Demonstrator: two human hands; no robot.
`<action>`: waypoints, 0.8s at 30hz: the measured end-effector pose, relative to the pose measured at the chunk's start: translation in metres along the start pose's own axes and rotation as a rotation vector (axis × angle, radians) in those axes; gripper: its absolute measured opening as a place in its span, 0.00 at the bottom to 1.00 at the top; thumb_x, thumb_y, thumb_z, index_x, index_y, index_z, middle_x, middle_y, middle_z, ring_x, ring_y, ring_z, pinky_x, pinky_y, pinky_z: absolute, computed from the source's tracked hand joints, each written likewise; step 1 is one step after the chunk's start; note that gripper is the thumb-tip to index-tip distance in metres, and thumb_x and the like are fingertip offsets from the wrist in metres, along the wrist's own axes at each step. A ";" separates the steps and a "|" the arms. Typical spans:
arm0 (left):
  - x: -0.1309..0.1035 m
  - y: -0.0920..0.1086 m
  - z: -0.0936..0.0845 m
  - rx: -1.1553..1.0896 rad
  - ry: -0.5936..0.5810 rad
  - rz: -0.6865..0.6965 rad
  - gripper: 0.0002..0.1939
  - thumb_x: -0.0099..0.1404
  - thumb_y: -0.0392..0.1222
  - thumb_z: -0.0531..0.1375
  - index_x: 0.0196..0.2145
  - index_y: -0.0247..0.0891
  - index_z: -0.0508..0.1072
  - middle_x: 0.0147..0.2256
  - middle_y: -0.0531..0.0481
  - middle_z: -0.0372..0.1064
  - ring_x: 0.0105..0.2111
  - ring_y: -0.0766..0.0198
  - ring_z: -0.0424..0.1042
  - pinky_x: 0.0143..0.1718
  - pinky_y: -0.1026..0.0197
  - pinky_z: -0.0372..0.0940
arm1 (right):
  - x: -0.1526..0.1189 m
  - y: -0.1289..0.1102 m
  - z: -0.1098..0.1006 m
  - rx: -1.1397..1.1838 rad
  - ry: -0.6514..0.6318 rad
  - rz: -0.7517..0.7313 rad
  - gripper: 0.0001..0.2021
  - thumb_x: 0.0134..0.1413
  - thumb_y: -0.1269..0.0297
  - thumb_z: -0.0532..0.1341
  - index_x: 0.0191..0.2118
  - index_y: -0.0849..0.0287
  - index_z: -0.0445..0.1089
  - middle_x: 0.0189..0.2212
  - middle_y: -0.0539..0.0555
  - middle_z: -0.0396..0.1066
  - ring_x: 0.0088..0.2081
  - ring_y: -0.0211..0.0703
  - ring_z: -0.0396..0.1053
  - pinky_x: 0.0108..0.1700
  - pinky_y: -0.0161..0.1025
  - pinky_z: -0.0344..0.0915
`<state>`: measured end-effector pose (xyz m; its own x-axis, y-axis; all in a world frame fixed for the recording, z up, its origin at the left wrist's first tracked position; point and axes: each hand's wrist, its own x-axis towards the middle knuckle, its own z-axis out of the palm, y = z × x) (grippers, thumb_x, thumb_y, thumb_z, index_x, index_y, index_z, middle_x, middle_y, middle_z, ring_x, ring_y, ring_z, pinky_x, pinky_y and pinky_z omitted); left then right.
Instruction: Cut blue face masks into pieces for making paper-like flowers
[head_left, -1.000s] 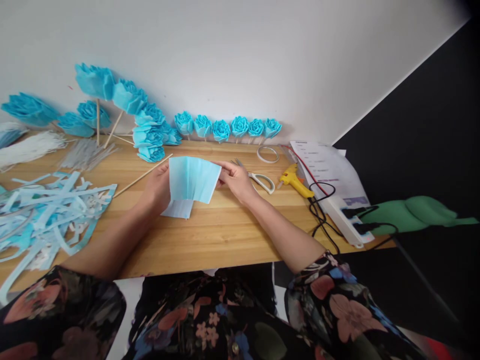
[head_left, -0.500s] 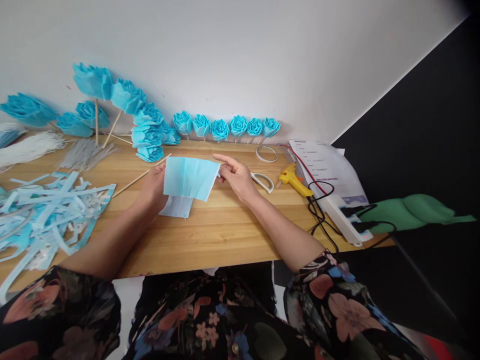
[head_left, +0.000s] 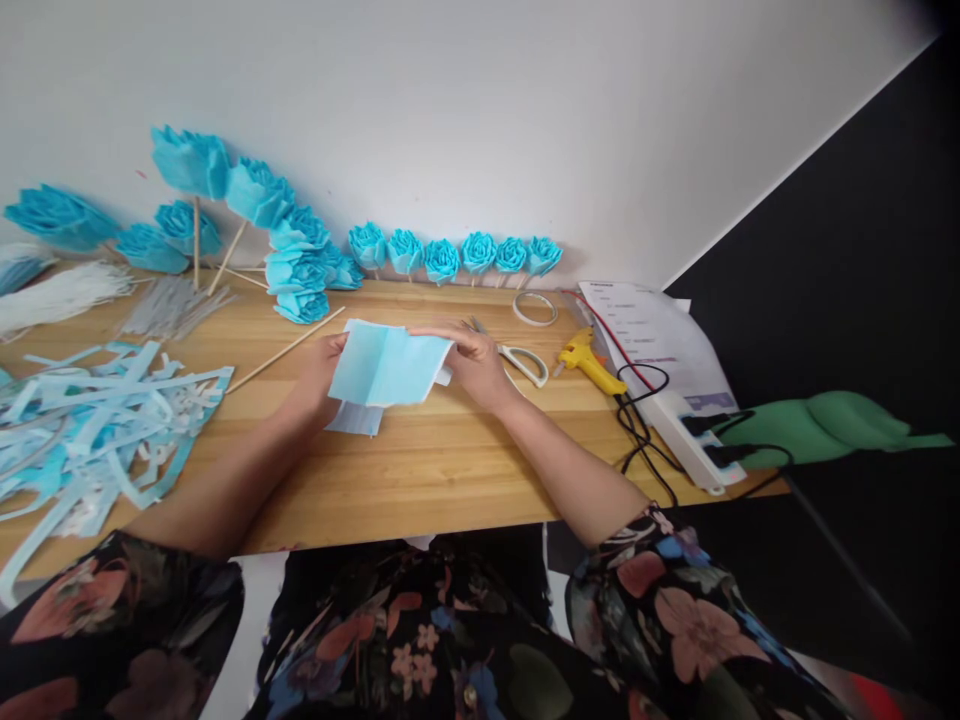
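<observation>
Between my hands, above the wooden table (head_left: 450, 480), is a light blue sheet of thin mask-like fabric (head_left: 394, 368) with a crease down it. My left hand (head_left: 322, 372) is closed on its left edge, the fingertips mostly hidden behind it. My right hand (head_left: 478, 368) grips the right side, with fingers along the top edge and the thumb out of sight. Below the sheet, a second pale blue piece (head_left: 355, 418) lies on the table. Scissors (head_left: 525, 364) with a white handle lie just right of my right hand.
Blue fabric flowers (head_left: 442, 261) on sticks line the wall, with larger ones (head_left: 259, 192) at left. Cut strips (head_left: 112, 430) are heaped on the left, near a thin stick (head_left: 285, 350). A tape roll (head_left: 535, 308), yellow glue gun (head_left: 589, 360), papers (head_left: 652, 335) and power strip (head_left: 694, 445) sit right.
My right hand has moved its fingers over the sheet's top edge. The sheet has tilted, its right side now bent at a visible crease.
</observation>
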<state>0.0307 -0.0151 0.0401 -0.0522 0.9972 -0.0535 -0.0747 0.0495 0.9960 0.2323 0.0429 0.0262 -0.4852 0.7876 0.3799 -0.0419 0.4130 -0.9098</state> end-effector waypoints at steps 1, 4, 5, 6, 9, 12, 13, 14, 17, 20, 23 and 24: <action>0.000 0.000 -0.001 0.069 -0.014 0.023 0.15 0.50 0.47 0.66 0.16 0.37 0.68 0.14 0.55 0.63 0.15 0.71 0.57 0.17 0.67 0.51 | 0.000 0.001 0.001 0.041 0.052 0.063 0.19 0.57 0.46 0.62 0.33 0.57 0.77 0.34 0.52 0.76 0.41 0.45 0.73 0.45 0.41 0.69; 0.000 -0.001 0.000 0.204 -0.033 0.064 0.20 0.58 0.51 0.61 0.15 0.37 0.67 0.14 0.53 0.61 0.16 0.70 0.57 0.19 0.66 0.53 | 0.002 0.006 0.004 0.148 0.233 0.230 0.24 0.55 0.41 0.61 0.25 0.59 0.71 0.23 0.49 0.68 0.29 0.39 0.67 0.33 0.36 0.64; 0.000 -0.001 0.001 0.206 -0.031 0.079 0.19 0.59 0.52 0.61 0.18 0.37 0.68 0.15 0.53 0.63 0.17 0.68 0.59 0.20 0.65 0.55 | 0.002 0.007 0.005 0.165 0.261 0.266 0.24 0.54 0.41 0.61 0.25 0.59 0.70 0.23 0.49 0.67 0.28 0.38 0.66 0.32 0.36 0.63; 0.000 -0.001 0.002 0.191 -0.012 0.103 0.18 0.59 0.54 0.62 0.21 0.37 0.71 0.18 0.52 0.66 0.19 0.67 0.62 0.22 0.65 0.58 | 0.002 0.007 0.006 0.173 0.268 0.295 0.24 0.53 0.40 0.62 0.25 0.59 0.69 0.23 0.49 0.67 0.28 0.38 0.65 0.32 0.36 0.62; 0.002 -0.003 0.005 0.079 0.073 0.181 0.19 0.57 0.55 0.66 0.36 0.36 0.76 0.30 0.48 0.75 0.32 0.58 0.73 0.33 0.62 0.67 | 0.002 0.006 0.007 0.158 0.223 0.362 0.24 0.50 0.40 0.64 0.23 0.59 0.68 0.22 0.49 0.65 0.27 0.38 0.64 0.30 0.35 0.60; 0.004 -0.005 0.005 -0.078 0.077 0.154 0.22 0.57 0.54 0.66 0.44 0.36 0.75 0.41 0.45 0.77 0.42 0.52 0.75 0.41 0.57 0.70 | 0.000 0.006 0.006 0.138 0.159 0.385 0.24 0.49 0.40 0.64 0.22 0.59 0.67 0.20 0.48 0.64 0.26 0.37 0.62 0.29 0.35 0.57; 0.005 -0.005 0.004 -0.117 0.074 0.129 0.22 0.57 0.53 0.66 0.44 0.35 0.75 0.41 0.44 0.77 0.42 0.52 0.75 0.41 0.56 0.71 | -0.001 0.006 0.006 0.142 0.132 0.388 0.24 0.49 0.40 0.64 0.23 0.60 0.68 0.21 0.48 0.65 0.26 0.37 0.62 0.29 0.35 0.57; 0.005 -0.006 0.003 -0.145 0.082 0.105 0.22 0.57 0.52 0.67 0.44 0.35 0.76 0.41 0.44 0.78 0.40 0.52 0.76 0.40 0.56 0.71 | -0.002 0.006 0.006 0.153 0.101 0.391 0.24 0.50 0.41 0.64 0.24 0.60 0.69 0.21 0.49 0.66 0.27 0.37 0.63 0.30 0.35 0.58; 0.005 -0.006 0.002 -0.181 0.139 0.041 0.19 0.55 0.51 0.68 0.41 0.36 0.77 0.35 0.45 0.79 0.35 0.52 0.77 0.35 0.57 0.72 | -0.003 0.005 0.006 0.190 -0.023 0.378 0.22 0.52 0.43 0.64 0.26 0.60 0.70 0.24 0.49 0.68 0.28 0.37 0.64 0.33 0.35 0.59; 0.003 -0.006 0.002 -0.167 0.156 -0.020 0.19 0.53 0.51 0.70 0.38 0.36 0.78 0.30 0.46 0.78 0.30 0.52 0.77 0.31 0.58 0.72 | -0.003 0.002 0.006 0.173 -0.069 0.315 0.23 0.55 0.43 0.62 0.23 0.59 0.65 0.23 0.48 0.63 0.27 0.36 0.60 0.33 0.35 0.57; 0.001 -0.009 0.002 -0.120 0.095 -0.071 0.20 0.52 0.54 0.70 0.34 0.34 0.78 0.28 0.45 0.78 0.27 0.54 0.77 0.28 0.59 0.71 | -0.002 0.001 0.006 0.137 -0.018 0.281 0.25 0.55 0.41 0.60 0.23 0.58 0.60 0.22 0.47 0.57 0.26 0.35 0.56 0.31 0.34 0.54; 0.001 -0.010 0.001 -0.102 0.070 -0.086 0.20 0.53 0.55 0.70 0.33 0.34 0.78 0.28 0.44 0.78 0.26 0.54 0.77 0.27 0.59 0.70 | -0.002 0.001 0.005 0.113 0.009 0.278 0.26 0.55 0.40 0.60 0.22 0.57 0.57 0.22 0.46 0.54 0.26 0.34 0.54 0.30 0.34 0.53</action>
<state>0.0324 -0.0147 0.0298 -0.1102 0.9831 -0.1462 -0.1828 0.1246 0.9752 0.2282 0.0397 0.0237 -0.4842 0.8674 0.1146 -0.0059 0.1277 -0.9918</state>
